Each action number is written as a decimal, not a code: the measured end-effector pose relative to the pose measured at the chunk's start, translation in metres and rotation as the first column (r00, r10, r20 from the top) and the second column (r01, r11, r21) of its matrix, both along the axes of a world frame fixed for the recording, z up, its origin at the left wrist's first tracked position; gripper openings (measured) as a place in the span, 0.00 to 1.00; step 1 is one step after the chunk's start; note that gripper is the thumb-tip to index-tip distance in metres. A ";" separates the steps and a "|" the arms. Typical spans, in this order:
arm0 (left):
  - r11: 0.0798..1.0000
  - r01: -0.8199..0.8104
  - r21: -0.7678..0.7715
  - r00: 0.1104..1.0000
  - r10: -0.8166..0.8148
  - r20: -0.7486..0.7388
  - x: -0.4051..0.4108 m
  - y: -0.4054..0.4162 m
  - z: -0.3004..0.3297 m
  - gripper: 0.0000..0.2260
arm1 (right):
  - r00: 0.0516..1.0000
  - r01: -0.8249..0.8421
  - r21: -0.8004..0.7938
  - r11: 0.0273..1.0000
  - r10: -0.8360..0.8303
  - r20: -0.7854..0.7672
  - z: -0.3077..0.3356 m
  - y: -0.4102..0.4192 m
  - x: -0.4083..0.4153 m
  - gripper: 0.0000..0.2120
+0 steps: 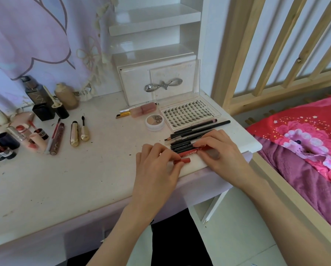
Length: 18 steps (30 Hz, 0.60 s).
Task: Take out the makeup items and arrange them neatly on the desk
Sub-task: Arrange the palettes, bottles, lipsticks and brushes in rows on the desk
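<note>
The left hand (157,162) pinches the short red pencil (182,160) by its left end, and the right hand (221,148) presses curled fingers on the long red pencil (194,151) just behind it, near the desk (65,179) edge. Both pencils look light, hard and round, so they may roll. Holding them near the ends seems best.
</note>
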<state>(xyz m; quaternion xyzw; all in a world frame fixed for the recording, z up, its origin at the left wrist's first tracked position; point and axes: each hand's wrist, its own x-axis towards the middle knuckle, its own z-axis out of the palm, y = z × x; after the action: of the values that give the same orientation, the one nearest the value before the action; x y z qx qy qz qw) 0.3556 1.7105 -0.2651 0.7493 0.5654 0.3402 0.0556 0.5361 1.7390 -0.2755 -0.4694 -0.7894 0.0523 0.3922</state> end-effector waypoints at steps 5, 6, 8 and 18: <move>0.999 -0.042 -0.004 0.999 0.042 -0.019 0.005 0.004 -0.002 0.06 | 1.000 0.028 0.011 1.000 -0.028 -0.011 -0.002 0.000 0.002 0.06; 0.999 -0.044 0.002 0.999 0.044 -0.024 0.005 0.005 -0.003 0.06 | 0.999 0.034 0.015 0.999 -0.034 -0.010 -0.002 0.000 0.003 0.06; 0.999 -0.048 0.011 0.999 0.048 -0.026 0.007 0.006 -0.003 0.06 | 0.999 0.042 0.025 0.999 -0.042 -0.005 -0.003 0.000 0.004 0.05; 1.000 -0.021 0.012 1.000 0.022 -0.014 0.006 0.008 -0.006 0.07 | 0.998 0.058 0.052 0.997 -0.058 -0.011 -0.005 0.001 0.004 0.06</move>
<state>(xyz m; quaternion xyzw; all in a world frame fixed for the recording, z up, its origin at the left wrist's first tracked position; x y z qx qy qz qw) 0.3617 1.7183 -0.2714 0.7458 0.5718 0.3390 0.0436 0.5399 1.7397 -0.2807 -0.4815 -0.7747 0.0225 0.4092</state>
